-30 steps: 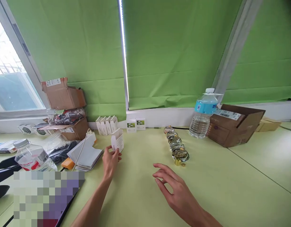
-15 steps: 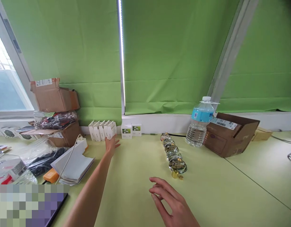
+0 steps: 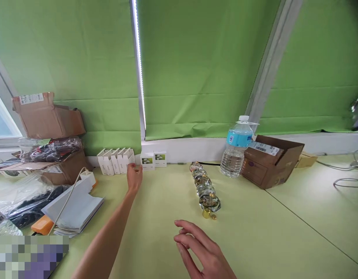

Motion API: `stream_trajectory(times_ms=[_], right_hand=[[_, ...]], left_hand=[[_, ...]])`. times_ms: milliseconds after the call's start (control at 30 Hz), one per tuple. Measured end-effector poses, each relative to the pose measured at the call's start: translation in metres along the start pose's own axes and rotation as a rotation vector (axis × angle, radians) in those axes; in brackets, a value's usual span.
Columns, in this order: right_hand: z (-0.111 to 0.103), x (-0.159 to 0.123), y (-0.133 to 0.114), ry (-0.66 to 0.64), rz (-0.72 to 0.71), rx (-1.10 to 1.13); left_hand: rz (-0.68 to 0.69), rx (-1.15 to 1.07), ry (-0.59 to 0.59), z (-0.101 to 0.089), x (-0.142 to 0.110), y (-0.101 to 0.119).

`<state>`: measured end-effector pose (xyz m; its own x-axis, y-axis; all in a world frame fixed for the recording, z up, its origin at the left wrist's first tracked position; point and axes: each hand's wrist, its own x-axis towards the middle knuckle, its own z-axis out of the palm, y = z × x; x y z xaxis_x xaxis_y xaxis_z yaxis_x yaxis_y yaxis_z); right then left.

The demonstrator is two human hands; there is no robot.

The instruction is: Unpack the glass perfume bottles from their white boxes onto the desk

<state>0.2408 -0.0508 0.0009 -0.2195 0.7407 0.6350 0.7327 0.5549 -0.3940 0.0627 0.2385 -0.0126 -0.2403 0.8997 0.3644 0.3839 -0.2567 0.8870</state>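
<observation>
My left hand (image 3: 134,177) reaches to the back of the table, its fingers curled in. It sits between a row of upright white boxes (image 3: 116,162) and a small white box with a green picture (image 3: 147,161). Its fingertips are close to that box's left edge; whether they grip it I cannot tell. A second picture box (image 3: 160,159) stands just to the right. Nearer the front, my right hand (image 3: 200,248) is loosely bent over the table, fingers apart and holding nothing. Beyond it lies a row of shiny glass and gold pieces (image 3: 207,188), with a gold cap (image 3: 206,213) at the near end.
A large water bottle (image 3: 237,149) and an open cardboard box (image 3: 268,162) stand at the back right. On the left are stacked cartons (image 3: 51,116), plastic-wrapped items, folded white papers (image 3: 82,213) and an orange object (image 3: 42,224). Green blinds hang behind.
My left hand has shifted from the white row towards the picture boxes, and its spread fingers have curled in. My right hand keeps much the same pose. The view has turned slightly right.
</observation>
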Motion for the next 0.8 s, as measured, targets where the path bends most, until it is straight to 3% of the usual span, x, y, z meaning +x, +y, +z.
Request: stream_trajectory(times_ms=[167, 300, 567, 800], right_hand=[[-0.004, 0.004, 0.003, 0.035, -0.004, -0.015], [-0.007, 0.006, 0.004, 0.044, -0.009, -0.038], [-0.004, 0.001, 0.007, -0.028, 0.045, -0.027], [-0.012, 0.003, 0.002, -0.113, 0.150, -0.001]], left_hand=[[0.361, 0.288, -0.161, 0.010, 0.015, 0.017], [0.512, 0.481, -0.247, 0.013, 0.022, 0.023], [0.630, 0.745, -0.259, -0.002, 0.014, 0.031], [0.591, 0.864, -0.341, -0.025, -0.043, 0.047]])
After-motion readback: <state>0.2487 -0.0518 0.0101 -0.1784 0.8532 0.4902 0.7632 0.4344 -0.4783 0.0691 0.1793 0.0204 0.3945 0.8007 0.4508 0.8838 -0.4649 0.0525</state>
